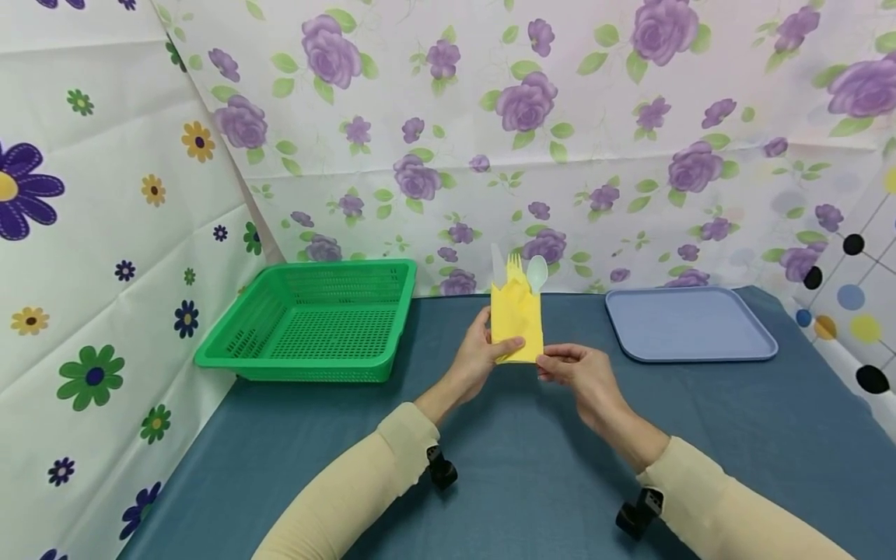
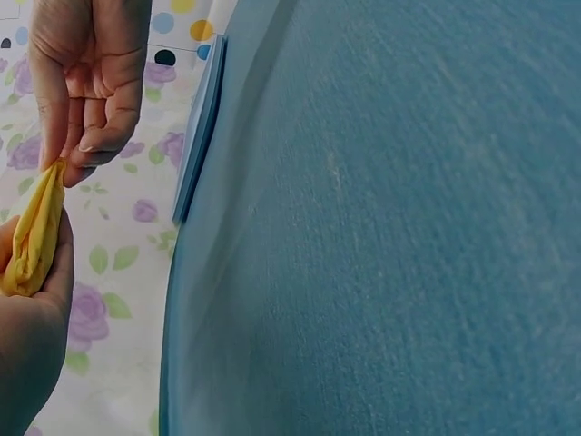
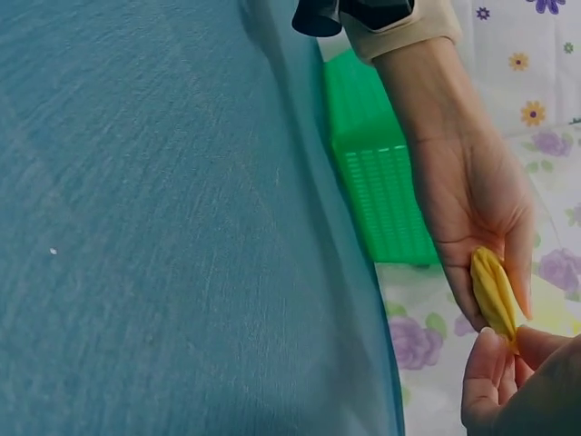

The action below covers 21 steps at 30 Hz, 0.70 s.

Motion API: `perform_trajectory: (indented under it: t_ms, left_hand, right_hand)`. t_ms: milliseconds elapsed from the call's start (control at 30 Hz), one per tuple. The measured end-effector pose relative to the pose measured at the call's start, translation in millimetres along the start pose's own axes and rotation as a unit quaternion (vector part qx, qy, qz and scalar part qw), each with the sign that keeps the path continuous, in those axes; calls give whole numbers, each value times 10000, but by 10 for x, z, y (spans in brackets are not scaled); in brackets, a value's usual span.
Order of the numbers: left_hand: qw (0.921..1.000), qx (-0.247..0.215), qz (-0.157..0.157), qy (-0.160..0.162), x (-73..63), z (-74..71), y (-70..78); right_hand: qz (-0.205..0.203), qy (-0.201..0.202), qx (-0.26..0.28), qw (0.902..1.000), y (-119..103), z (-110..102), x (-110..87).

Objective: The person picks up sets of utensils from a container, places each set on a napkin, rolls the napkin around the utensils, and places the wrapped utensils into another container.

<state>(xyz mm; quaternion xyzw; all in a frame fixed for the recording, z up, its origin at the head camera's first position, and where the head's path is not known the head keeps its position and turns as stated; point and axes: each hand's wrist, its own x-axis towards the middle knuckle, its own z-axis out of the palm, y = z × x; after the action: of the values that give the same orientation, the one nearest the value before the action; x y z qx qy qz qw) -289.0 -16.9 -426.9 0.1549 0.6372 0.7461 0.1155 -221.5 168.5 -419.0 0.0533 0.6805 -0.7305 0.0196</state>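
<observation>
A folded yellow napkin pouch point(image 1: 516, 319) is held upright above the table. Out of its top stick a whitish translucent knife point(image 1: 498, 266), a yellow fork point(image 1: 514, 268) and a pale green spoon point(image 1: 537, 273); their lower parts are hidden inside. My left hand point(image 1: 474, 354) grips the pouch from the left, thumb across its front and fingers behind. With thumb and fingertips, my right hand point(image 1: 577, 377) pinches the pouch's lower right corner. Both wrist views show the pouch's bottom end, the napkin point(image 2: 36, 232) bunched between the two hands.
On the left of the blue-covered table point(image 1: 511, 482) stands a green perforated basket point(image 1: 388, 365). A light blue tray point(image 1: 689, 323) lies at the back right. Flowered cloths point(image 1: 434, 117) hang behind and at the left side.
</observation>
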Motion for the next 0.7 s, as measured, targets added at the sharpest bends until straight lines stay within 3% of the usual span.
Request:
perform_trajectory:
  t_ms: [233,533,700]
  left_hand:
    - [10000,89,7,-37,-4,14,9]
    - [9996,256,-99,0,-15,19,-33]
    - [9996,204,-170,-87,-14,25,-47]
  right_hand:
    - [-5,-39,87,10000,-2,-7,27]
    - [-11,-217,-482,9986,-54,-43,52]
    - [-51,-173,-531,9984,-55,-51,86]
